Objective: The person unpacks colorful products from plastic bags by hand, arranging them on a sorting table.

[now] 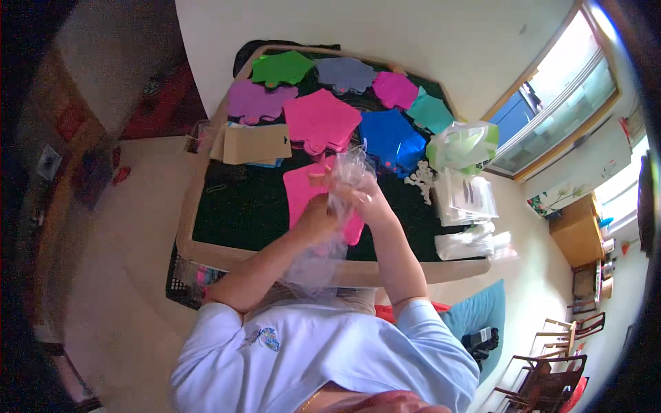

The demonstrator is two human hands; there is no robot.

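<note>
A crumpled clear plastic bag point(313, 268) hangs from my hands over the table's near edge, its upper part bunched between them. My left hand point(322, 217) is closed around the middle of it. My right hand point(363, 195), a little higher and to the right, grips the bunched top with bent fingers. Under both hands lies a bright pink flat piece point(297, 189), partly covered by them. Just beyond is a stack of larger pink shaped pieces point(322, 118). A blue shiny stack point(392, 140) lies to its right.
Green point(282, 68), grey-blue point(344, 73), purple point(260, 102), magenta point(395, 89) and teal point(430, 111) stacks line the far side. Brown cards point(257, 144) lie left. Right are a green-white bag point(463, 148), small white pieces point(421, 180) and clear packets point(467, 198). The dark tabletop point(231, 220) has a beige rim.
</note>
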